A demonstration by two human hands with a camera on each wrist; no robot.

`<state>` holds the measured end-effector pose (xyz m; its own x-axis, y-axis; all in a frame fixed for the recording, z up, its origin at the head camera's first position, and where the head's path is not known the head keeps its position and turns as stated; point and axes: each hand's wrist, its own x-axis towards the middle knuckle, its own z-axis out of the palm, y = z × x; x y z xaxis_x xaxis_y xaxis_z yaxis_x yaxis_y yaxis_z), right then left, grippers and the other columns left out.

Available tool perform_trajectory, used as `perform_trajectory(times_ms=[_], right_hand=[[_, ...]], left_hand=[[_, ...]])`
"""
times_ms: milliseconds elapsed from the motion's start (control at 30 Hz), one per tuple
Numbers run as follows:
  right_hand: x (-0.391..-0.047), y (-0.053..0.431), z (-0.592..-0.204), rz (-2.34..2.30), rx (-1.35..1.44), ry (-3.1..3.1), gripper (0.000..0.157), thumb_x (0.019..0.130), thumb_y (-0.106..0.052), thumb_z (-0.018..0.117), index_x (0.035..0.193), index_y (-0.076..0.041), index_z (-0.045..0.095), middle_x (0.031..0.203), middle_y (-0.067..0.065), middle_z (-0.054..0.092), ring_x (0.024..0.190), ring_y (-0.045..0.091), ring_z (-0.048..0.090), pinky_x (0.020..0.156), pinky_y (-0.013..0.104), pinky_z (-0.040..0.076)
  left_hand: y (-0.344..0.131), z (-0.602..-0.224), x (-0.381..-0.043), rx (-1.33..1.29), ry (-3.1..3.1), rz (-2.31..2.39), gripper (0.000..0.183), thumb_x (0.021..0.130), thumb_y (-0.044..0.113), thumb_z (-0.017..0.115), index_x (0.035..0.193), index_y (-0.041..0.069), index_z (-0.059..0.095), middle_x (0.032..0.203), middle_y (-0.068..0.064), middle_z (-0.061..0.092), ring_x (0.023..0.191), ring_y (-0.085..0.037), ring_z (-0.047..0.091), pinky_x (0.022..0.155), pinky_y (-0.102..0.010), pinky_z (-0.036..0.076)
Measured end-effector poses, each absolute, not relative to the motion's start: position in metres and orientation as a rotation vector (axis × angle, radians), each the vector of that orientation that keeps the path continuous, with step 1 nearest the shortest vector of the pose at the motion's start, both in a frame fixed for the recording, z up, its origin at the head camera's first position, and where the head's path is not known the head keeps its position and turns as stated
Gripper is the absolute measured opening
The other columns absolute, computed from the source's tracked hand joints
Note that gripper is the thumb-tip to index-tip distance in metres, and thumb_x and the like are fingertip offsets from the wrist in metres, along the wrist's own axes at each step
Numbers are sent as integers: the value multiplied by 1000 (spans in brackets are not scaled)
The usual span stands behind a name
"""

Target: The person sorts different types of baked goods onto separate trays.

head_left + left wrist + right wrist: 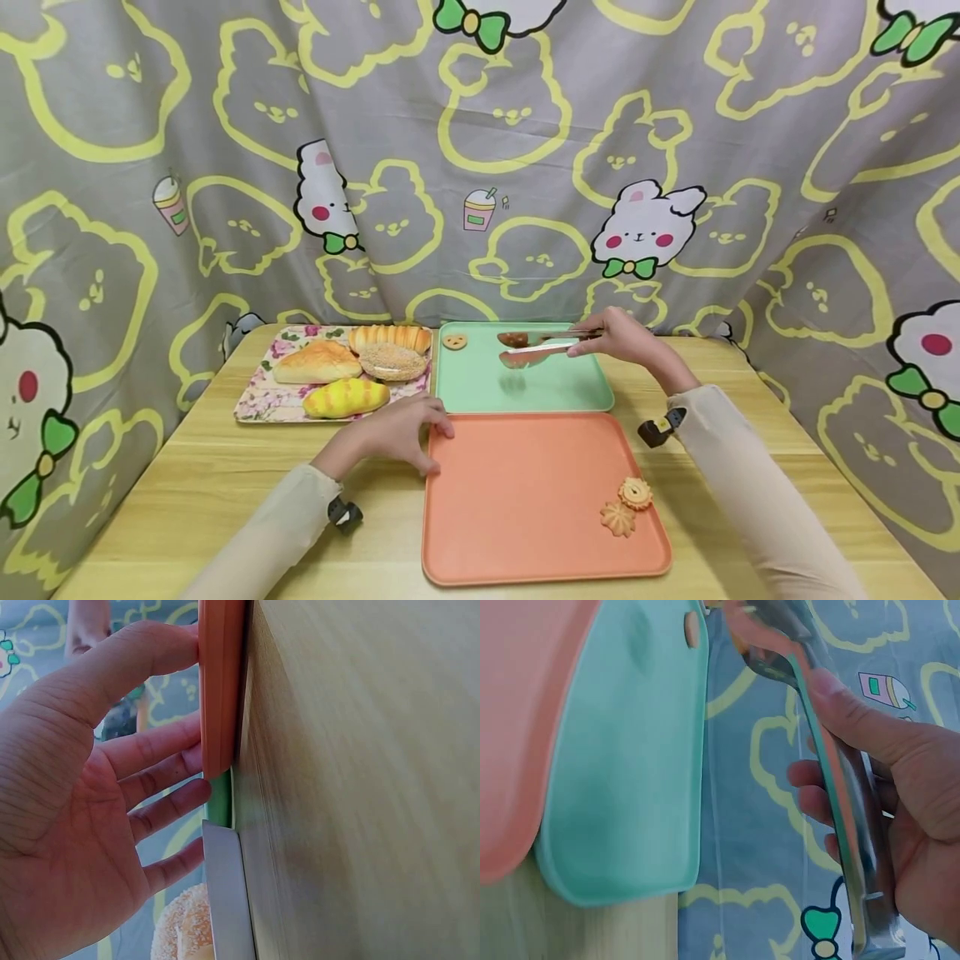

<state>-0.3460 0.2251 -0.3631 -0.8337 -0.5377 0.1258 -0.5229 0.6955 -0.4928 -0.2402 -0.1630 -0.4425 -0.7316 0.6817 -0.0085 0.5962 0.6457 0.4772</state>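
My right hand (618,337) grips a pair of metal tongs (551,348) over the green tray (472,392). In the right wrist view the tongs (840,787) lie between thumb and curled fingers. A brown patch shows at their far end; I cannot tell whether it is a cookie or a reflection. A small round cookie (453,342) with a face lies in the green tray's far left corner. My left hand (401,433) touches the left rim of the orange tray (525,500) near its far corner, fingers spread and mostly straight in the left wrist view.
Two cookies, one ring-shaped (635,493) and one flower-shaped (618,519), lie at the orange tray's right side. A floral tray (258,408) at the left bears several breads, including a yellow roll (347,398). A patterned curtain (525,192) hangs behind the wooden table (375,542).
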Motion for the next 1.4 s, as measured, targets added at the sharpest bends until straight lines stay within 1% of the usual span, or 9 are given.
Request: perform_trajectory(times_ms=[100,267,433,533,667,700,767,1000,1400], right_hand=[[-351,216,-363,-805,-839,2928,52,84,-31,84,124,-1,72,105,20,77,82,21,71,72,36,55],[-363,202,-366,-816,-777,2949,55,84,-34,83,126,-1,71,64,7,65,56,17,51,62,33,43],[-372,189,-370,-836,-786,2964,51,84,-34,83,122,0,73,58,0,61,52,11,46,63,31,43],[-376,181,-373,-837,-827,2988,29,86,-32,82,80,-5,73,51,-5,42,51,10,32,59,29,34],[-381,172,-379,-819,-832,3018,32,86,-32,82,72,-7,67,58,0,53,52,11,35,57,27,31],[-382,171,-380,-806,-812,3023,29,85,-33,83,85,-5,76,66,4,64,52,11,41,59,28,36],[-383,167,-382,-785,-771,3021,42,85,-35,82,114,-5,78,91,11,77,57,14,53,65,32,45],[-384,158,-390,-711,-676,3004,60,87,-40,80,132,-2,67,129,18,69,96,28,73,87,47,57],[-384,153,-402,-658,-721,3065,53,88,-39,79,127,-4,71,124,17,72,95,29,73,79,46,58]], left_hand=[[-163,-443,-240,1049,2675,677,43,69,32,91,106,19,74,110,3,62,103,-17,54,92,-35,47],[-163,-442,-240,1051,2673,679,42,70,32,91,107,19,74,110,4,62,103,-16,53,93,-36,47],[-163,-441,-241,1071,2683,670,42,70,33,91,106,20,74,108,6,62,102,-13,52,91,-34,47],[-163,-442,-243,1085,2682,669,42,70,34,91,106,20,74,108,7,62,101,-12,53,91,-34,47],[-163,-442,-242,1086,2682,663,41,71,33,91,106,20,74,108,7,62,102,-13,53,91,-34,47],[-163,-442,-242,1085,2681,664,41,71,33,91,106,20,74,108,6,62,102,-13,53,91,-34,47],[-163,-442,-241,1077,2678,667,40,71,32,90,106,20,74,108,6,63,102,-14,53,91,-34,47],[-163,-443,-239,1066,2668,690,40,71,31,90,106,19,74,108,4,63,102,-16,54,90,-34,47],[-164,-442,-239,1066,2667,693,40,72,30,90,107,18,75,108,3,64,102,-17,55,90,-34,47]])
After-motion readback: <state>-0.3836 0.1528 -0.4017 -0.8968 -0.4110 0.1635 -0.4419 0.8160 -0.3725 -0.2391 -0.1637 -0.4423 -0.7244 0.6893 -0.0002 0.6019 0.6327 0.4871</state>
